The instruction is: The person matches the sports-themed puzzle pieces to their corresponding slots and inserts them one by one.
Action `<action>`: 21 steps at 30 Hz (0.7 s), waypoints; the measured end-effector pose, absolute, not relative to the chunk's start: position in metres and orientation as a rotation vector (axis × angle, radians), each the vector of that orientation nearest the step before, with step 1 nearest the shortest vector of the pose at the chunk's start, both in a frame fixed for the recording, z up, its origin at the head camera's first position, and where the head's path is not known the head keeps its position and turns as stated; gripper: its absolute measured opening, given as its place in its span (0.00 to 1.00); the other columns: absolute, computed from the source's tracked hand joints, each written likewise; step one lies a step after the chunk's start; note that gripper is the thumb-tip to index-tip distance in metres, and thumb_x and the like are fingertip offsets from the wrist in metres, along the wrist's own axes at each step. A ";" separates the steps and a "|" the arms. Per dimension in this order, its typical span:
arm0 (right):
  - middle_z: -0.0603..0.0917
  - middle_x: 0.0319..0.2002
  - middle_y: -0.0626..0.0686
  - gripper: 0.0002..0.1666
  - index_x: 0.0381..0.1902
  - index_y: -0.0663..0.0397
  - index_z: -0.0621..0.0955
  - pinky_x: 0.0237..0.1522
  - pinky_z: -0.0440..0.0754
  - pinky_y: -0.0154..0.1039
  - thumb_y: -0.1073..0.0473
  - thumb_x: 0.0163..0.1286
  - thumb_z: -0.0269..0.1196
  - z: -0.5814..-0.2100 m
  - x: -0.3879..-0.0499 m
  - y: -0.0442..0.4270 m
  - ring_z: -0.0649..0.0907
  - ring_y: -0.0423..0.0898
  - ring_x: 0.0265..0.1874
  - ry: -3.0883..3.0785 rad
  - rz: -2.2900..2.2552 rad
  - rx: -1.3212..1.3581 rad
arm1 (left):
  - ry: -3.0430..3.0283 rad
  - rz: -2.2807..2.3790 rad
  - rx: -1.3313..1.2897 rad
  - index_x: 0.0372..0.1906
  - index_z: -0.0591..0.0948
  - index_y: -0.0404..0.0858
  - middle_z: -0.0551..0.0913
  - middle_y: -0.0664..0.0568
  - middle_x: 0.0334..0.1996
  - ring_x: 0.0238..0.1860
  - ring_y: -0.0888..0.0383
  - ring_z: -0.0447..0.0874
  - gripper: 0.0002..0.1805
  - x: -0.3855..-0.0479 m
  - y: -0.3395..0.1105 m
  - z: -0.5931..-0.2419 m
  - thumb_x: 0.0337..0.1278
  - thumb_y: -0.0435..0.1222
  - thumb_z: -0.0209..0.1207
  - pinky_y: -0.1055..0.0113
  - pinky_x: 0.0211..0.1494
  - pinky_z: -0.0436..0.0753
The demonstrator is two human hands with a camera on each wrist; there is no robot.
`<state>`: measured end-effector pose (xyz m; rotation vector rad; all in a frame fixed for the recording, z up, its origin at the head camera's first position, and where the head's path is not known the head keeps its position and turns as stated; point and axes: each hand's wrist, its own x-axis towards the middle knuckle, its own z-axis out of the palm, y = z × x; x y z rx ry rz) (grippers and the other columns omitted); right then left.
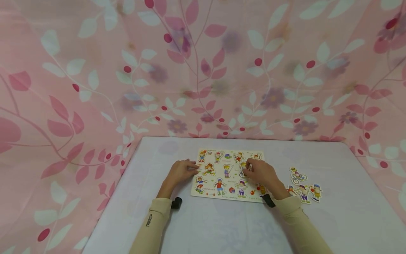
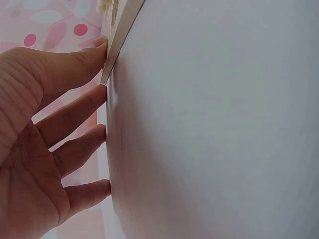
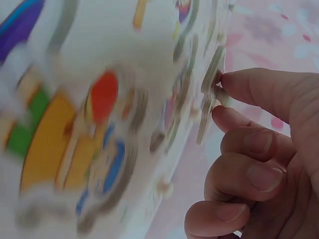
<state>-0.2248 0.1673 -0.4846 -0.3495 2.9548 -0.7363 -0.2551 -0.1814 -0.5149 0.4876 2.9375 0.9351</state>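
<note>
A light wooden puzzle board (image 1: 215, 198) with printed children playing sports lies on the table. My left hand (image 1: 183, 173) is at its left edge; in the left wrist view the thumb (image 2: 82, 59) touches the board's side edge (image 2: 122, 37) and the other fingers reach down to the tabletop, fairly straight. Over the board's right half, my right hand (image 1: 261, 173) pinches a thin wooden puzzle piece (image 3: 209, 94) between thumb and index finger by its back. That piece is seen edge-on, tilted up, its picture hidden. The other right fingers are curled.
Right of the board lie several loose puzzle pieces, among them a cyclist (image 1: 297, 176), a purple-capped figure (image 1: 303, 194) and a blue-capped figure (image 1: 315, 192). A white cloth covers the table (image 1: 228, 229). Pink floral curtain (image 1: 203, 70) hangs behind it.
</note>
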 end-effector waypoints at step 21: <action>0.75 0.17 0.44 0.09 0.34 0.48 0.78 0.18 0.64 0.37 0.51 0.66 0.65 -0.494 -0.239 0.104 0.71 0.43 0.15 2.927 -0.746 -0.383 | 2.928 0.949 0.499 0.42 0.91 0.45 0.85 0.52 0.53 0.66 0.46 0.72 0.11 -0.254 -0.181 -0.512 0.53 0.41 0.71 0.46 0.69 0.65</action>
